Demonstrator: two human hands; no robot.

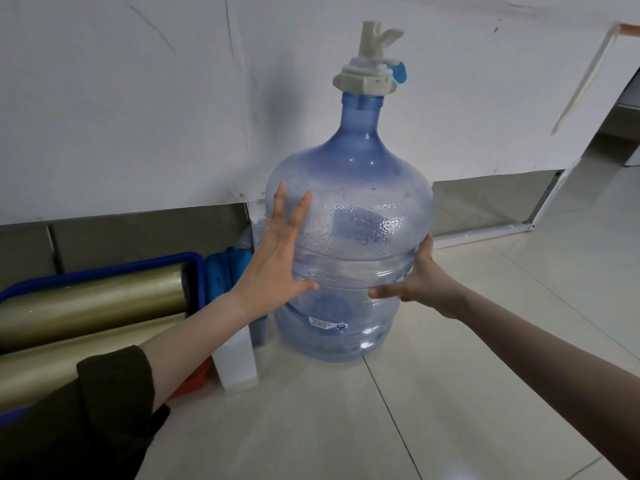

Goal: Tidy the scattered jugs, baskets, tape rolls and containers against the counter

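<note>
As my left hand (277, 261) presses the jug (360, 202), flat and open, I note the right hand (415, 278) opposite, fingers hidden, state unclear.

The jug (349, 237) is showing translucent blue plastic, glossy and smooth low down, its middle band looking pebbled; its tap cap (363, 77) is looking like matt off-white plastic; the rolls (93, 299) are gleaming like gold metallic foil in a glossy blue plastic basket (200, 282); the floor tiles (485, 375) are shining smooth and pale; the counter panel (138, 98) is looking matt white and scuffed; the sleeve (104, 410) is showing dark matt cloth
</note>
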